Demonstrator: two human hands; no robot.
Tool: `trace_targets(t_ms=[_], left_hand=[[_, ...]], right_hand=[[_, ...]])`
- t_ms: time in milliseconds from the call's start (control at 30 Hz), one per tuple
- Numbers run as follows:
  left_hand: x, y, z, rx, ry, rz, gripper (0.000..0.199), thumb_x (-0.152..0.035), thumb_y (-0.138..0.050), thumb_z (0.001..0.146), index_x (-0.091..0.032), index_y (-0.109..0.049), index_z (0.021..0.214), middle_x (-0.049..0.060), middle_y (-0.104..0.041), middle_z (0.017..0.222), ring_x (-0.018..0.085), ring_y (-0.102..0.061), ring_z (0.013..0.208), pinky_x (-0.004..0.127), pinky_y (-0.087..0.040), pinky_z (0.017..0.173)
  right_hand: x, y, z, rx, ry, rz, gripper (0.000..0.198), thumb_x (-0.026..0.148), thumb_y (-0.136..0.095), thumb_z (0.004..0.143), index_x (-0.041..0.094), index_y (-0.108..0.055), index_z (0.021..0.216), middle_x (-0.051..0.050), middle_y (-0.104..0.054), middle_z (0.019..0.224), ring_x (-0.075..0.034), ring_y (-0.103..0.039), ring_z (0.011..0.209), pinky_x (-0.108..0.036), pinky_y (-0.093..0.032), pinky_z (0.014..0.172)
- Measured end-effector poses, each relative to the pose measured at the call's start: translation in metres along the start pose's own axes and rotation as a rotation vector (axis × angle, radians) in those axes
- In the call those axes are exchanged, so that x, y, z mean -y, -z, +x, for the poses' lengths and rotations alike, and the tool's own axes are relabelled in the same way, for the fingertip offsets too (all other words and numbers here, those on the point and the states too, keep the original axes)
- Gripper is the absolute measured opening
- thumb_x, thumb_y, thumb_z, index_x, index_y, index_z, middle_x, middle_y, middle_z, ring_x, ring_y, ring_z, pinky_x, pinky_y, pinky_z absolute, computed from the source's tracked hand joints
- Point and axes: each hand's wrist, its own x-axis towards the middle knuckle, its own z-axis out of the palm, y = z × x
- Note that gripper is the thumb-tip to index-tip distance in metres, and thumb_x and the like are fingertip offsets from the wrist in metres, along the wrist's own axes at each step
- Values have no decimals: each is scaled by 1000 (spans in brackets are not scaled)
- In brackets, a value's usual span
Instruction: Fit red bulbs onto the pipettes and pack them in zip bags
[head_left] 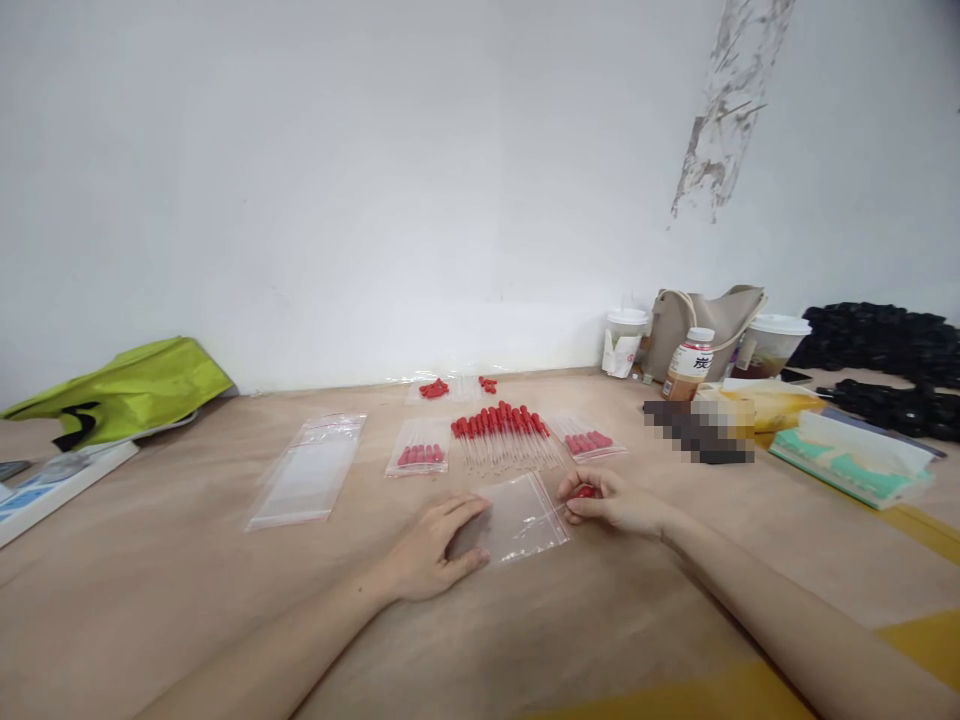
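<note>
A clear zip bag (517,515) lies in front of me with its zip end to the right. My left hand (439,545) holds its left end, fingertips on the far side and thumb on the near side. At the zip end, my right hand (611,500) is closed on a red-bulbed dropper (583,492), whose thin clear stem points left at the bag. Just beyond, a fanned row of red-bulbed droppers (502,425) lies with stems towards me. Filled zip bags of droppers flank it, a left bag (421,455) and a right bag (589,440).
Flat zip bags (307,475) lie to the left. Loose red bulbs (433,388) rest on plastic near the wall. A yellow-green bag (127,390) is far left. At right stand a lidded cup (625,330), a bottle (688,365), a grey bag (709,320) and a tissue pack (851,460).
</note>
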Motion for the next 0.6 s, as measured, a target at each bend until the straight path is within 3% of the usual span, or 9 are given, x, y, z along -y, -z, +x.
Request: trace_targets(t_ms=[100,267,367,533,600], left_hand=[[0,0,0,-8,-8,1,48,-38,-49,80,-24,-39,124,5,-45,126,23,-40,115,40,-32,96],[1,-1,0,-15,-3,14,49,-41,-49,80,-24,-39,124,5,-46,126,23,-41,114,39,-33,96],[0,0,0,-8,8,23,49,-42,-48,80,-24,-39,124,5,-45,126,23,-41,114,39,-33,96],[-2,0,0,-25,-13,7,45,-40,-48,81,-24,-41,123,5,-47,124,22,-43,113,37,-34,95],[-2,0,0,-22,-14,13,46,-40,-47,81,-24,-41,123,5,-47,124,22,-42,113,38,-34,95]], right_hand=[[-1,-7,1,31,41,54,34,33,-70,58,17,-48,80,4,-55,65,-10,-56,63,-25,-43,64],[-7,-18,6,-55,183,2,37,35,-71,57,17,-45,76,6,-51,61,-6,-47,50,-20,-35,48],[-6,-19,5,-25,172,-21,33,35,-71,58,15,-48,71,4,-52,60,-7,-48,53,-20,-36,51],[-3,-12,3,58,146,80,37,34,-71,59,15,-51,85,1,-59,68,-9,-55,61,-24,-42,61],[-5,-11,4,79,147,88,35,34,-68,63,15,-50,86,2,-59,63,-9,-55,56,-23,-43,56]])
